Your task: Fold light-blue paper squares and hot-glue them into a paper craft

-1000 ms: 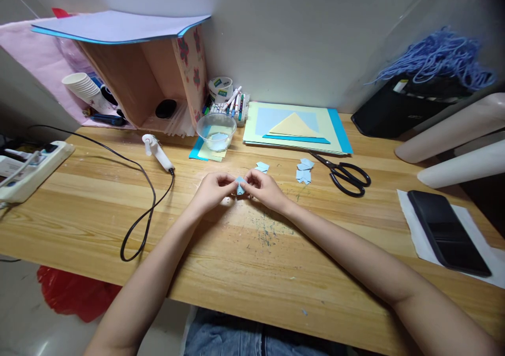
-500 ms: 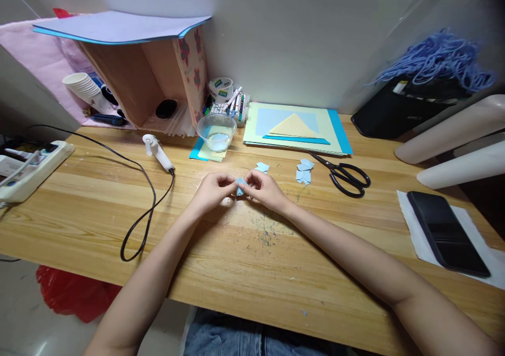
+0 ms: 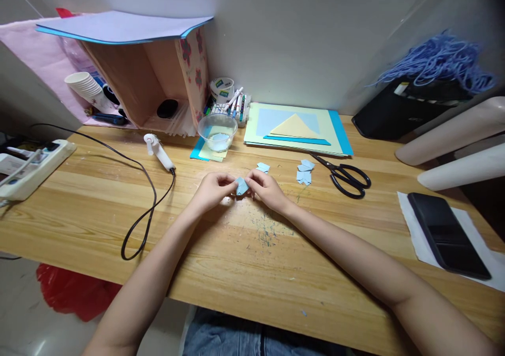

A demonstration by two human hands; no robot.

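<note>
A small folded piece of light blue paper [image 3: 242,186] is held up between my two hands, just above the wooden table. My left hand [image 3: 215,192] pinches its left edge between thumb and fingers. On the other side, my right hand [image 3: 266,190] has thumb and fingers closed at the paper's right edge. Just behind my right hand lies another folded blue paper piece [image 3: 263,168], partly hidden by the fingers. Farther right sit more folded blue pieces [image 3: 304,177], close to the black-handled scissors [image 3: 349,180].
A white glue gun [image 3: 160,153] with a looping black cord lies left. Behind are a clear plastic bowl [image 3: 218,132], markers [image 3: 236,106] and stacked coloured paper [image 3: 341,130]. A black phone [image 3: 447,235] rests on white paper at right. A power strip [image 3: 37,169] is far left.
The thumbs have drawn back to the edges of the folded blue paper, so more of its face shows. Both hands stay in nearly the same place.
</note>
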